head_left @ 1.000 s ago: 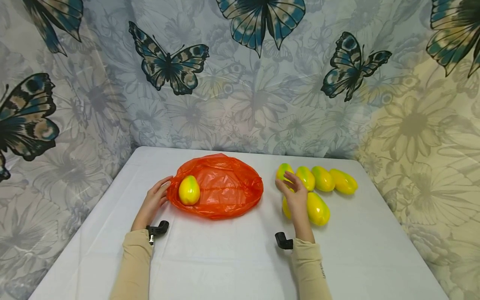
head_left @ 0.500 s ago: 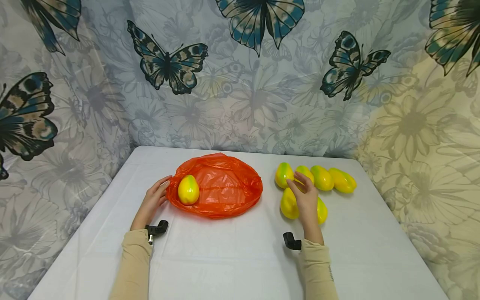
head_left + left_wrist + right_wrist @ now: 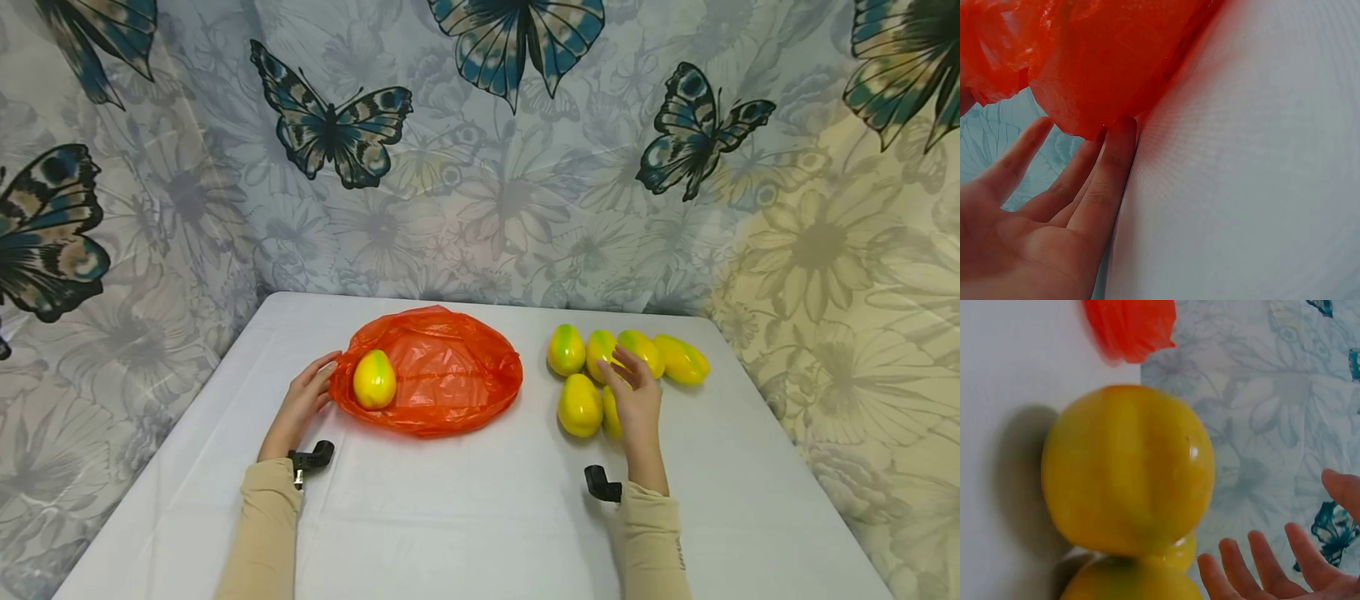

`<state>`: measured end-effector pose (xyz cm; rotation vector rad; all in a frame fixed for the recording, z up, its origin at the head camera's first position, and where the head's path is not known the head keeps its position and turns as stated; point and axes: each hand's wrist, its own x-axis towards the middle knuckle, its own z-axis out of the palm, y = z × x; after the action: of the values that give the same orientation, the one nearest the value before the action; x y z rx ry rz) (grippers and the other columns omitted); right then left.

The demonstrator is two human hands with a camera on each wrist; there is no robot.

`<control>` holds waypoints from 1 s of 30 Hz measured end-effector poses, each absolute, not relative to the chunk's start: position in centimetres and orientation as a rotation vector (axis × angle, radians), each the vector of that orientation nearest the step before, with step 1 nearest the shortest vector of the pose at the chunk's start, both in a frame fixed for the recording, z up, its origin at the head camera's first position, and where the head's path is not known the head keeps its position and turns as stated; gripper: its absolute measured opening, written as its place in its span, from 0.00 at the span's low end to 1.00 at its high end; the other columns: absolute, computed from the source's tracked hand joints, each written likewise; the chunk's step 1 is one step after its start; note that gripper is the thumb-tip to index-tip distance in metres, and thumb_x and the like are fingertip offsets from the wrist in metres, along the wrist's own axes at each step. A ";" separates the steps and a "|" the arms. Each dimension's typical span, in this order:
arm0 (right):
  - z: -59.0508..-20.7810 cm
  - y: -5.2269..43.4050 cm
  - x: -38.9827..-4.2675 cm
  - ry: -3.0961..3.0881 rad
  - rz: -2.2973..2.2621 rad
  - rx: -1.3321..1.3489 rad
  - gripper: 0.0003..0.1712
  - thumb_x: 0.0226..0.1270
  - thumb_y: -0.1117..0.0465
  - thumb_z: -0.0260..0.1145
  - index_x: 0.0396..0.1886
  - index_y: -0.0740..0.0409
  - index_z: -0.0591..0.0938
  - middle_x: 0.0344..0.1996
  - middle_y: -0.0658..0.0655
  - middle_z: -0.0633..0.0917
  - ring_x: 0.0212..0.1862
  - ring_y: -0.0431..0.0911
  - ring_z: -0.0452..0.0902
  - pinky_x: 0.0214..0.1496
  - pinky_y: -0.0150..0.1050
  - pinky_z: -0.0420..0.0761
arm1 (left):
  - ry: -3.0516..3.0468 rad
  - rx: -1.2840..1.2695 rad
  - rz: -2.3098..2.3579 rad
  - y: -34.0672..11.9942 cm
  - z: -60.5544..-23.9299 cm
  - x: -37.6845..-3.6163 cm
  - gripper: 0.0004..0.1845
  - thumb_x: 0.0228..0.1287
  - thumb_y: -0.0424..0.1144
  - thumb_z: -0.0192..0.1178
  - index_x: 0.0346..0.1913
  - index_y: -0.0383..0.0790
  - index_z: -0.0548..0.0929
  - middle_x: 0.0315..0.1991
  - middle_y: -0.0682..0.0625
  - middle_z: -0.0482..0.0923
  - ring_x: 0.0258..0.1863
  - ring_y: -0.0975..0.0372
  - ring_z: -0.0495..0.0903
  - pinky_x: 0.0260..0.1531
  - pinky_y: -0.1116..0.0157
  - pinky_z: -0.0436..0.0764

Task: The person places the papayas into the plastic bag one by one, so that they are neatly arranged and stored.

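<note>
A red plastic bag (image 3: 450, 367) lies spread open on the table, with one yellow-green mango (image 3: 374, 380) at its left end. At the bag's left edge, my left hand (image 3: 298, 407) touches the plastic with its fingertips. The left wrist view shows its fingers (image 3: 1102, 200) fairly straight against the red plastic (image 3: 1110, 56). My right hand (image 3: 637, 408) hovers over a group of yellow-green mangoes on the right, holding nothing. Its fingers are apart and loosely extended. A mango (image 3: 580, 406) at the front left of the group appears large in the right wrist view. The hand partly covers another mango (image 3: 611, 415).
Several more mangoes stand behind, among them one (image 3: 566, 350) at the back left and one (image 3: 681, 360) at the far right. A white cloth covers the table (image 3: 450, 517). Butterfly-patterned fabric (image 3: 510, 200) hangs behind and at the sides.
My right hand has moved to the right across the mangoes, uncovering the front left one. My left hand stays at the bag's edge. The mango in the bag has not moved.
</note>
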<state>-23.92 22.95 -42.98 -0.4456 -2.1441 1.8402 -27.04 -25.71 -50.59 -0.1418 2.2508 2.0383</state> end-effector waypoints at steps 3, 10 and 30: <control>-43.1 23.7 -23.6 -2.119 1.844 -0.472 0.33 0.66 0.49 0.67 0.69 0.50 0.72 0.66 0.55 0.73 0.69 0.50 0.67 0.71 0.42 0.69 | 2.252 -0.130 2.038 -25.7 -50.6 -27.0 0.36 0.72 0.62 0.47 0.76 0.51 0.57 0.75 0.44 0.57 0.48 0.78 0.76 0.47 0.81 0.77; -43.6 25.2 -23.1 -2.108 1.825 -0.549 0.34 0.66 0.49 0.67 0.70 0.50 0.71 0.68 0.56 0.72 0.70 0.50 0.65 0.74 0.46 0.65 | 2.263 -0.122 2.033 -25.8 -50.6 -26.8 0.35 0.73 0.61 0.46 0.76 0.50 0.57 0.75 0.43 0.57 0.48 0.78 0.76 0.47 0.81 0.77; -45.7 27.2 -22.5 -2.135 1.776 -0.720 0.33 0.67 0.48 0.66 0.69 0.52 0.71 0.65 0.55 0.73 0.58 0.38 0.69 0.57 0.23 0.69 | 2.251 -0.117 2.044 -25.7 -50.6 -27.0 0.34 0.74 0.59 0.46 0.76 0.50 0.57 0.75 0.43 0.57 0.48 0.78 0.76 0.47 0.81 0.77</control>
<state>-22.48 27.18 -45.68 -0.7204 -2.1345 1.7756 -26.97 -25.75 -50.59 -0.1168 2.2513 2.0444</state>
